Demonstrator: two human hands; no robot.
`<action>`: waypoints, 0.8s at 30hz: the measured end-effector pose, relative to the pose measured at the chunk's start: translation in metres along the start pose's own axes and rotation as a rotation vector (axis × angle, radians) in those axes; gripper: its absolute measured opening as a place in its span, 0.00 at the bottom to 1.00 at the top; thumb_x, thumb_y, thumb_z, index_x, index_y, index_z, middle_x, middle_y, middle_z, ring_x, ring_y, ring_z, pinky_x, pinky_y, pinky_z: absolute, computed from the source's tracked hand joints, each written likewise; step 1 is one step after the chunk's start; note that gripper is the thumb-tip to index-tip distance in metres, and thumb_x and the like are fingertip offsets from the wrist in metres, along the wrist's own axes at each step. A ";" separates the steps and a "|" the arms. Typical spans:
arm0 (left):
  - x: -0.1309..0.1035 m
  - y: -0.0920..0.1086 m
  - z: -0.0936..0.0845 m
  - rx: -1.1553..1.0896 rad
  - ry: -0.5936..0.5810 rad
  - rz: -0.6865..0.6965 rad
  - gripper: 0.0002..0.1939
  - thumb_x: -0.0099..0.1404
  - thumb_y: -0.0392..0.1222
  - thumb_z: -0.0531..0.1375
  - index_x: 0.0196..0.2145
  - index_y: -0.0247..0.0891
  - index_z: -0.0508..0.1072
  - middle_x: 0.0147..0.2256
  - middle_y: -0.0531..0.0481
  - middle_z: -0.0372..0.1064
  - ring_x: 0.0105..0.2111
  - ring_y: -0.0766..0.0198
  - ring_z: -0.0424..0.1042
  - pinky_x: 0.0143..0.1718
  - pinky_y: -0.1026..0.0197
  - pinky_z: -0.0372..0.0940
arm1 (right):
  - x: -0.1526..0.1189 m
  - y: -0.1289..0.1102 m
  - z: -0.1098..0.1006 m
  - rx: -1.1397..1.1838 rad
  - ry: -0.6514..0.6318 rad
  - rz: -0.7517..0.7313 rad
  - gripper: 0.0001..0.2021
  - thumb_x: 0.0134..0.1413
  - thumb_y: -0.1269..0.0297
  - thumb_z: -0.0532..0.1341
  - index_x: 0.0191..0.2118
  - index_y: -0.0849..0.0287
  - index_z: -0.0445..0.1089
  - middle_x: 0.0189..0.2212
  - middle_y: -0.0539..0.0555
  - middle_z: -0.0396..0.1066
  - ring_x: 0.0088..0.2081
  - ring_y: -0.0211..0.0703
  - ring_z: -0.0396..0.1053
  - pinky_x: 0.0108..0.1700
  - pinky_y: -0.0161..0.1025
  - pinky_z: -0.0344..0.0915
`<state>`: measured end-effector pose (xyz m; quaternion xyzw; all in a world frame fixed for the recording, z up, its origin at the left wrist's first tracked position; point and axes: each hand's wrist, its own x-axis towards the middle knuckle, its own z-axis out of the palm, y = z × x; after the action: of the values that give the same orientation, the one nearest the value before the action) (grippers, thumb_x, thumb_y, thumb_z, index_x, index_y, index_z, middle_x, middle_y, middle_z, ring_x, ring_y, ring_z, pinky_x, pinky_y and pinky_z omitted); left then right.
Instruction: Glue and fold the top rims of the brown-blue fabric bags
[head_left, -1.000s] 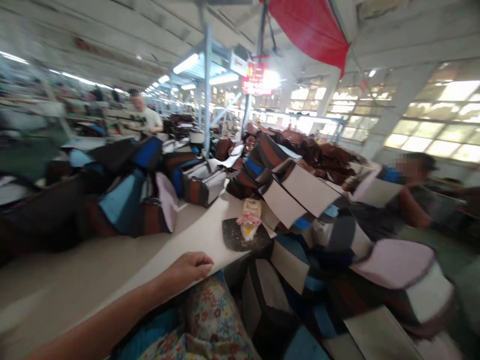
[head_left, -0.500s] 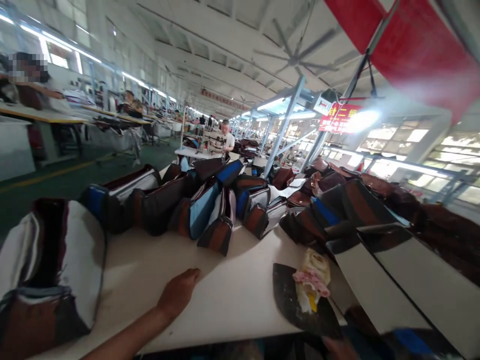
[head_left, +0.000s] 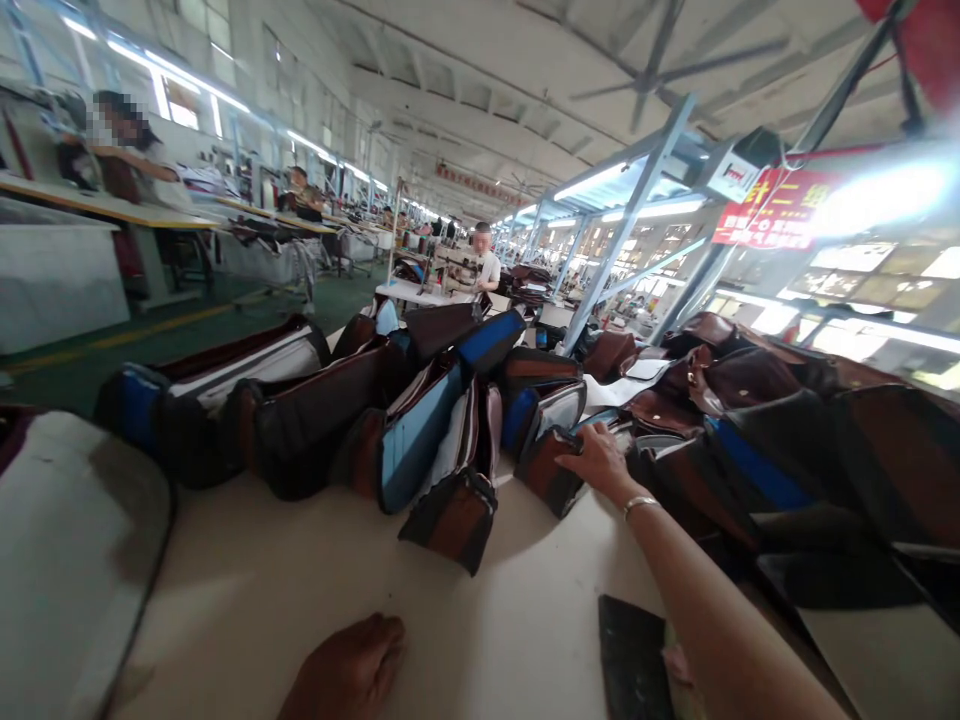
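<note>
One right hand (head_left: 600, 458) outstretched, left hand (head_left: 355, 664) loosely curled

Beyond my right hand (head_left: 600, 462), I saw glossy brown leather-like pieces (head_left: 750, 382). Tabletop (head_left: 300, 560) under my left hand (head_left: 349, 665): smooth, pale, matt. Right wrist: shiny metal-looking bracelet (head_left: 640, 506). Blue panel (head_left: 421, 440) between hands, farther off: matt, cloth-like.

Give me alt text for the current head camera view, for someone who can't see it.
A right hand wearing a bracelet reaches to a brown and gray bag piece on a pale table, while the curled left hand is low in front. More bag pieces surround them in a busy workshop.
</note>
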<state>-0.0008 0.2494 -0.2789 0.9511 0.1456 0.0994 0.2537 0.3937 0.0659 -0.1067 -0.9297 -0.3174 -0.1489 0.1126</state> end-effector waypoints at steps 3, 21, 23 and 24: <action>0.002 0.000 0.002 0.007 0.005 0.009 0.17 0.72 0.47 0.46 0.38 0.46 0.74 0.36 0.46 0.76 0.37 0.51 0.77 0.41 0.52 0.71 | -0.001 -0.005 0.011 -0.010 -0.004 -0.041 0.14 0.51 0.56 0.68 0.38 0.61 0.70 0.47 0.58 0.65 0.51 0.53 0.61 0.52 0.50 0.60; -0.048 0.158 -0.082 -0.614 0.059 0.225 0.20 0.75 0.53 0.46 0.49 0.41 0.70 0.48 0.44 0.71 0.50 0.56 0.70 0.53 0.56 0.64 | -0.309 -0.089 -0.224 0.584 -0.403 -0.463 0.11 0.54 0.66 0.68 0.29 0.58 0.64 0.34 0.49 0.64 0.37 0.40 0.62 0.41 0.38 0.62; -0.060 0.205 -0.109 -0.829 -0.052 0.589 0.23 0.75 0.55 0.45 0.48 0.37 0.71 0.49 0.40 0.69 0.51 0.53 0.68 0.57 0.52 0.61 | -0.341 -0.103 -0.242 0.671 -0.448 -0.478 0.13 0.55 0.68 0.68 0.30 0.57 0.61 0.36 0.50 0.64 0.39 0.42 0.61 0.43 0.40 0.61; -0.066 0.224 -0.121 -0.902 -0.102 0.728 0.25 0.75 0.57 0.44 0.46 0.35 0.71 0.47 0.38 0.69 0.50 0.52 0.68 0.56 0.51 0.62 | -0.355 -0.107 -0.249 0.722 -0.469 -0.488 0.13 0.56 0.69 0.67 0.30 0.57 0.60 0.37 0.51 0.64 0.41 0.43 0.61 0.44 0.40 0.61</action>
<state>-0.0435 0.0972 -0.0686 0.7413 -0.2601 0.1864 0.5900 0.0079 -0.1245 0.0137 -0.7383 -0.5741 0.1616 0.3151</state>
